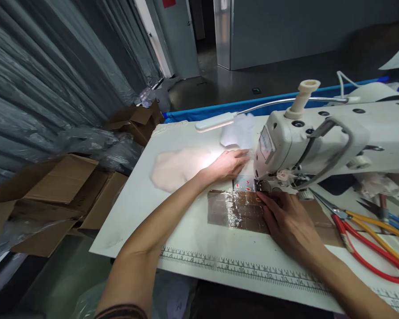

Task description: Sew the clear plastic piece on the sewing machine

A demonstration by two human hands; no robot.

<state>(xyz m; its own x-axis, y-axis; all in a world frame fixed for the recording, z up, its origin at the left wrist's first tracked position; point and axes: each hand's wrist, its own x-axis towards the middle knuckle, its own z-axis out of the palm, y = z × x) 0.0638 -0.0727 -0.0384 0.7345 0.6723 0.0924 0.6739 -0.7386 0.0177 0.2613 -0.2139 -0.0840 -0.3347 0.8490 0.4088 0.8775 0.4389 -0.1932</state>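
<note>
A small clear plastic piece with red marks (242,183) lies under the needle area of a white sewing machine (286,137). My left hand (231,163) rests palm down behind that piece, left of the machine head, its fingers stretched towards the machine. My right hand (287,221) lies just in front of the presser foot. Its index fingertip presses the near edge of the piece, and the thumb is apart from it, by the brown strip. A glossy brown taped strip (219,212) is flat on the table in front of the needle. The needle tip is hidden.
Red-handled scissors (369,252) and yellow-handled scissors (379,226) lie at the right. A lamp (216,122) shines on the white table (136,212), over white fabric (237,133). A printed ruler (219,262) runs along the front edge. Cardboard boxes (63,181) stand left.
</note>
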